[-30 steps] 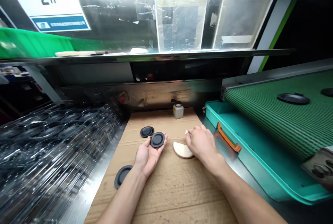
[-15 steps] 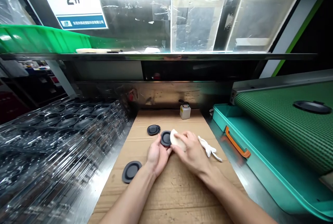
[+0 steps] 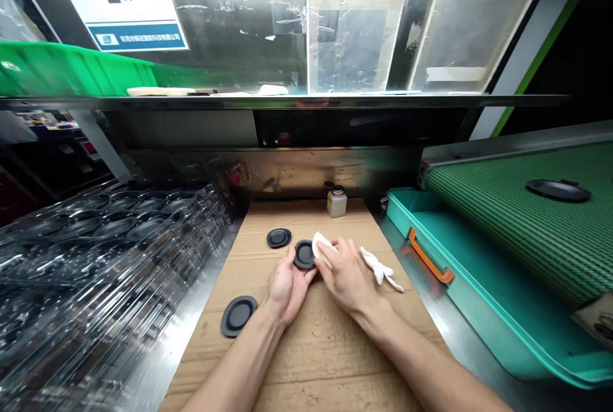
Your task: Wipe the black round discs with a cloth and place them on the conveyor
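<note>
Black rubber disc [image 3: 304,253] sat gripped in the left hand [image 3: 286,284]; the right hand [image 3: 345,274] had brought its held pale pad [image 3: 322,246] against it.

Bare cardboard [image 3: 325,348] toward the near edge; small bottle [image 3: 336,202] behind, teal tray [image 3: 460,297] rightward, plastic trays [image 3: 105,271] leftward.

A small white bottle [image 3: 336,202] stands at the cardboard sheet's [image 3: 311,348] far edge; a teal tray [image 3: 479,297] sits beneath the green conveyor belt [image 3: 517,220].
</note>
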A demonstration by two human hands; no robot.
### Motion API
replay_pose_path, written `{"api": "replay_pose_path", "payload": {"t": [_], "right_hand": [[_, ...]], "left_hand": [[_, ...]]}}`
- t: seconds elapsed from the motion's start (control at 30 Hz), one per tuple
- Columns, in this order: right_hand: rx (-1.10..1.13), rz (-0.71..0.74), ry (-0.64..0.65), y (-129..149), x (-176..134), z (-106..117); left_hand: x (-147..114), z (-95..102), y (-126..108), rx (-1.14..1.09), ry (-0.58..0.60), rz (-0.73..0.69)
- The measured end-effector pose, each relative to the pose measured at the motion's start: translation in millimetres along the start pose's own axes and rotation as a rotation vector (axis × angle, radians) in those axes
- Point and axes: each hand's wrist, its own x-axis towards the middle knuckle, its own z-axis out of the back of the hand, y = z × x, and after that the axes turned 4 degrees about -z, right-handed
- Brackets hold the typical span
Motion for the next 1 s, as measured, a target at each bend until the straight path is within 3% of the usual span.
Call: {"api": "replay_pose_path", "payload": {"t": [0.1,0.33,0.47,0.6,0.73,0.9,1.0], "right_hand": [[0.167,-0.143,-0.046,-10.5,6.8,6.8],[0.355,-0.218,0.187,-8.6,6.9,16.9],[0.653,-0.294,0.202,-5.5,7.4,8.4],[0.921,-0.400,0.326,-3.0,7.8,4.9],[0.773,-0.413,0.418,-12.0,10.1,14.8],[0.414,-0.253,0.159,-16.5,11.1,22.6],[0.268,-0.135,0.136,-7.9,9.0,20.5]], "left_hand": [[0.9,-1.4,-0.6,0.010,-0.009,-0.016],[-0.3,0.5,3.3,0.052,0.005,-0.025],[-4.7,-2.9,8.1,0.086,0.036,-0.030],[-8.9,-7.5,10.2,0.128,0.054,-0.034],[-10.3,-9.1,9.2,0.118,0.038,-0.020],[-9.1,-8.8,12.3,0.144,0.027,-0.031],[-10.1,-10.2,14.2,0.154,0.019,-0.006]]}}
